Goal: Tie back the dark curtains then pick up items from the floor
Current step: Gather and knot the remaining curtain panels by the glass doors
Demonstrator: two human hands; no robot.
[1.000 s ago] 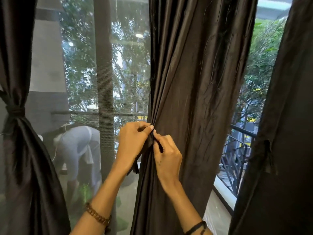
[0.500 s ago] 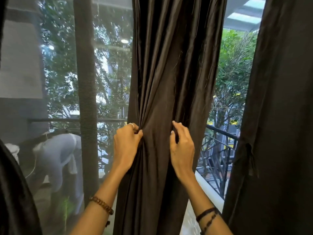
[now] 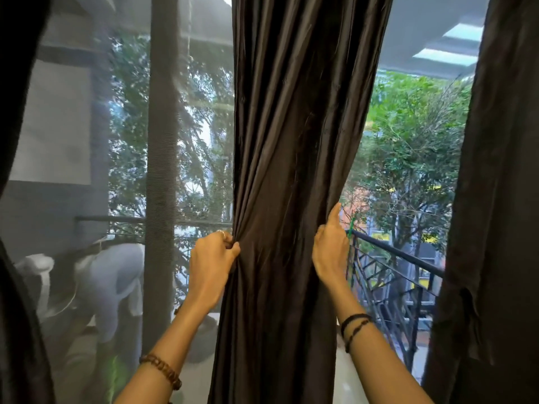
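Middle dark curtain [image 3: 294,170] gathered but not yet tied. Left hand [image 3: 211,263] clenched on bunched folds at left edge; right hand [image 3: 331,252] grasping right edge, forefinger raised. No tie seen round it. Floor pickup judged wholly ahead.

Black balcony railing [image 3: 393,252], green trees [image 3: 414,147], mesh screen [image 3: 163,141].
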